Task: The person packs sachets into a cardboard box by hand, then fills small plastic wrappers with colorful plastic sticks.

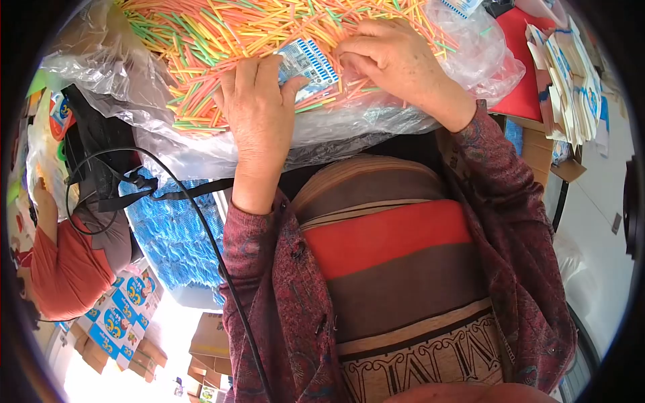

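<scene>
A large heap of thin coloured sticks, pink, yellow, orange and green, lies on clear plastic sheeting in front of me. My left hand grips the left side of a small blue-and-white printed packet, its thumb at the lower edge. The packet rests over the sticks. Just right of the packet, my right hand is closed, with fingers curled down among the sticks. What its fingertips hold, if anything, is hidden.
To the right, a stack of flat printed packaging stands beside a red surface. A blue bundle in mesh-like wrapping sits lower left. Another person's red sleeve shows at far left, above printed boxes. A black cable hangs before me.
</scene>
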{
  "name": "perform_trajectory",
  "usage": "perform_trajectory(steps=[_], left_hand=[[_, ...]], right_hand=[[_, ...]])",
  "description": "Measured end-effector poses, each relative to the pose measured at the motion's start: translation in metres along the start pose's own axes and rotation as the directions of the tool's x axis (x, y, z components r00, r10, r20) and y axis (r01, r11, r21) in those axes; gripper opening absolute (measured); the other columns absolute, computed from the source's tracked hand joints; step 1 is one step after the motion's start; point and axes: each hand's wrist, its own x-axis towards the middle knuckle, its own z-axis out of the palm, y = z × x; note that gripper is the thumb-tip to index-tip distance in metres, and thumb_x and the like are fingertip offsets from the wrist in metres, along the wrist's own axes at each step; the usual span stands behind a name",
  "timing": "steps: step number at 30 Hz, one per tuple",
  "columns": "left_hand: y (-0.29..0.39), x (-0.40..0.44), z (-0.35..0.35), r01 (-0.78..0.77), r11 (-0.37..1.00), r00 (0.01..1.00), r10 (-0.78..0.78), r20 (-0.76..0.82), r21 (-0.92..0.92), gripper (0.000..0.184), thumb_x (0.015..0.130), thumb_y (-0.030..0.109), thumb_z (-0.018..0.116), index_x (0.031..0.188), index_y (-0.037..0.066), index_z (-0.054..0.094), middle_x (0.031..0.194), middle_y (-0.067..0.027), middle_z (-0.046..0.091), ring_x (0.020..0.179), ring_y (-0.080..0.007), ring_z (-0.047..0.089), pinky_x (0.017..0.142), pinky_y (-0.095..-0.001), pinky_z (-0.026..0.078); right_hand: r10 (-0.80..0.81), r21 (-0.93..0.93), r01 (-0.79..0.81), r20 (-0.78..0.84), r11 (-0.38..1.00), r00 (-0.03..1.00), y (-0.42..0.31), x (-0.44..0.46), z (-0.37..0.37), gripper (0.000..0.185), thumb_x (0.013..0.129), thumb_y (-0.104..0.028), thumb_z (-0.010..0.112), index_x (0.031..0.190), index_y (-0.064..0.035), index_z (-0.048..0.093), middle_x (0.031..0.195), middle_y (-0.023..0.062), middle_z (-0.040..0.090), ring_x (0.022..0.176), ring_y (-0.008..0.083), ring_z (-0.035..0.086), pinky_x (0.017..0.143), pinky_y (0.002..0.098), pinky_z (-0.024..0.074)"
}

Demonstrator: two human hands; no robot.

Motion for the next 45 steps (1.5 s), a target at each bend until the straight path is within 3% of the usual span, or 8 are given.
perform_trajectory(steps=[12,15,20,23,27,36,39,45], left_hand=[[-0.007,0.007,-0.008,0.001,0.99,0.999,-0.007,-0.045,-0.143,0.012,0.075,0.016,0.073,0.086,0.011,0.068,0.097,-0.0032,0.062,0.095,-0.025,0.056,0.085,-0.0423,0.038],[0.015,0.016,-0.025,-0.152,0.978,0.971,0.12,-0.207,-0.145,0.017,0.075,0.013,0.073,0.09,0.011,0.067,0.106,-0.0071,0.063,0.1,-0.0243,0.058,0.093,-0.0426,0.035],[0.03,0.015,-0.034,-0.131,0.932,0.991,0.12,-0.055,-0.339,0.023,0.074,0.009,0.074,0.095,0.008,0.065,0.112,-0.0107,0.062,0.104,-0.0244,0.058,0.095,-0.0403,0.038],[0.036,0.012,-0.042,0.29,0.691,0.954,-0.155,0.257,-0.662,0.028,0.077,0.006,0.074,0.102,0.005,0.064,0.106,-0.0092,0.063,0.096,-0.0187,0.06,0.087,-0.0331,0.045],[0.034,0.0,-0.031,0.553,0.303,0.831,-0.133,0.54,-0.776,0.025,0.08,0.005,0.073,0.104,0.002,0.064,0.094,-0.0057,0.065,0.086,-0.0115,0.059,0.076,-0.0234,0.047],[0.039,-0.003,-0.038,0.575,0.524,0.776,-0.107,0.621,-0.628,0.014,0.084,0.006,0.071,0.096,0.001,0.066,0.08,-0.0004,0.064,0.077,-0.0062,0.056,0.072,-0.0211,0.046],[0.044,-0.001,-0.038,0.595,0.511,0.771,-0.142,0.621,-0.621,0.011,0.084,0.005,0.07,0.093,0.002,0.065,0.078,0.0004,0.063,0.076,-0.0058,0.055,0.07,-0.0221,0.046],[0.048,-0.001,-0.031,0.552,0.324,0.824,-0.069,0.562,-0.768,0.008,0.084,0.004,0.07,0.09,0.002,0.066,0.082,0.0,0.062,0.077,-0.0061,0.054,0.068,-0.0231,0.045]], right_hand=[[0.225,0.229,-0.214,-0.02,0.95,0.974,-0.011,0.003,-0.008,0.011,0.087,-0.013,0.065,0.093,-0.0044,0.068,0.079,0.0031,0.063,0.068,0.0194,0.061,0.062,0.0313,0.0494],[0.449,0.637,-0.591,0.394,0.495,0.802,-0.028,0.011,-0.019,0.014,0.09,-0.015,0.065,0.092,-0.0005,0.067,0.078,-0.0014,0.063,0.066,0.0095,0.059,0.058,0.0258,0.0475],[0.43,0.667,-0.625,0.464,0.405,0.774,-0.025,0.0,-0.024,0.015,0.091,-0.014,0.065,0.092,0.0011,0.066,0.079,-0.0037,0.062,0.07,0.0039,0.057,0.06,0.0208,0.0463],[0.444,0.723,-0.655,0.524,0.217,0.726,-0.02,-0.014,-0.045,0.012,0.09,-0.013,0.066,0.093,-0.0005,0.066,0.079,-0.0038,0.061,0.071,0.0033,0.055,0.061,0.0196,0.045],[0.411,0.867,-0.421,0.293,0.267,0.863,-0.017,-0.045,-0.013,0.01,0.088,-0.01,0.069,0.095,-0.0023,0.067,0.077,-0.0053,0.06,0.07,0.0018,0.053,0.059,0.0194,0.0438],[0.464,0.733,-0.529,0.324,0.427,0.824,-0.032,-0.053,-0.017,0.01,0.089,-0.012,0.068,0.091,-0.0019,0.068,0.069,-0.003,0.06,0.065,0.0031,0.053,0.055,0.0215,0.0422],[0.389,0.58,-0.45,0.236,0.679,0.891,-0.03,-0.051,-0.022,0.014,0.09,-0.014,0.067,0.086,-0.001,0.069,0.06,0.0004,0.056,0.057,0.005,0.05,0.051,0.022,0.0396],[0.396,0.567,-0.382,0.105,0.73,0.912,-0.032,-0.047,-0.018,0.019,0.09,-0.018,0.068,0.08,-0.0013,0.067,0.054,0.0008,0.049,0.05,0.0071,0.046,0.046,0.023,0.0366]])
